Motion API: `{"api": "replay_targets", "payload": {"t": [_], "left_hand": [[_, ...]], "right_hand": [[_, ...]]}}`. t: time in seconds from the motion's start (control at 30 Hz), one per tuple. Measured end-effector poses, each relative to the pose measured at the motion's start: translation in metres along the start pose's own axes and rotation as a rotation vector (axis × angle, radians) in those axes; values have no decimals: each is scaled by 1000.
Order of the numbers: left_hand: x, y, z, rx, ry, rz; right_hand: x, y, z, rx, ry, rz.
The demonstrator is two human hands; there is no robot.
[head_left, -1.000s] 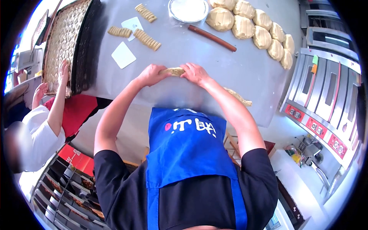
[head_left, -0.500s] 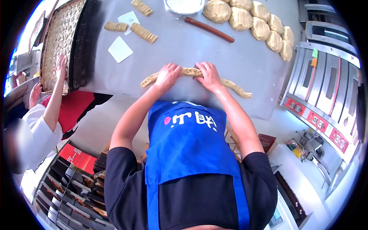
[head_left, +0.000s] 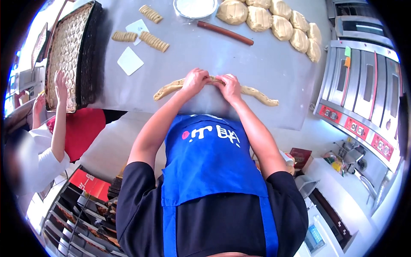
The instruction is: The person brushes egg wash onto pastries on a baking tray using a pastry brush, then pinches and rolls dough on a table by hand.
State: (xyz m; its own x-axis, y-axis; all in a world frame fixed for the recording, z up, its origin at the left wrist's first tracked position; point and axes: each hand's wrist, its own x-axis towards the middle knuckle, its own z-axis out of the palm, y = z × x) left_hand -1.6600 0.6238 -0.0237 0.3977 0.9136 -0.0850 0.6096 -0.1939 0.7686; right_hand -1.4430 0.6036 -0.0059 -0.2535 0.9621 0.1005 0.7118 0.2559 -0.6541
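Observation:
A long rope of dough (head_left: 170, 89) lies across the near side of the steel table, its two ends curving toward me. Near its middle my left hand (head_left: 197, 81) pinches the dough with bent fingers. Just to the right, my right hand (head_left: 229, 87) grips it too, thumb and fingertips closed on the edge. A short stretch of dough shows between the hands, with what looks like filling along it. Both ends rest on the table, and the fingers partly hide the middle.
Sliced dough pieces (head_left: 154, 41) and white scrapers (head_left: 130, 61) lie at the back left. A rolling pin (head_left: 225, 33), a bowl of white powder (head_left: 195, 7) and several large dough lumps (head_left: 259, 20) are farther back. At left, a co-worker's hand (head_left: 61, 88) is beside a filled tray (head_left: 90, 55).
My hands have drawn closer together along the dough rope, and their fingers are more tightly pinched. The co-worker's hand has lifted from the tray's pieces toward its near end.

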Motion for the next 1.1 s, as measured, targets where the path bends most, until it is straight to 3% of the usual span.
{"api": "replay_targets", "payload": {"t": [0.17,0.23,0.33,0.43,0.5,0.67,0.77,0.83,0.9,1.03,1.1], "left_hand": [[3,14,0,-82,30,-15],[10,12,3,-50,-49,-92],[9,16,3,-30,-28,-95],[1,25,2,-138,28,-122],[-2,25,6,-122,77,-95],[-12,26,17,-224,180,-112],[-18,34,10,-72,418,-26],[-23,25,3,169,336,157],[-22,16,0,121,234,77],[-11,4,-4,80,32,-26],[-5,4,-5,58,10,-46]], "right_hand": [[1,6,0,82,-52,78],[5,4,-4,59,-44,71],[9,10,-3,32,-194,204],[12,17,0,305,-156,321],[13,16,-1,65,-180,23],[14,13,-2,67,-255,61],[9,14,0,53,-238,55],[9,7,-8,29,-236,29],[5,1,-18,91,-46,3],[-4,20,-17,38,-41,-122],[-5,19,-16,73,-154,90]]}}
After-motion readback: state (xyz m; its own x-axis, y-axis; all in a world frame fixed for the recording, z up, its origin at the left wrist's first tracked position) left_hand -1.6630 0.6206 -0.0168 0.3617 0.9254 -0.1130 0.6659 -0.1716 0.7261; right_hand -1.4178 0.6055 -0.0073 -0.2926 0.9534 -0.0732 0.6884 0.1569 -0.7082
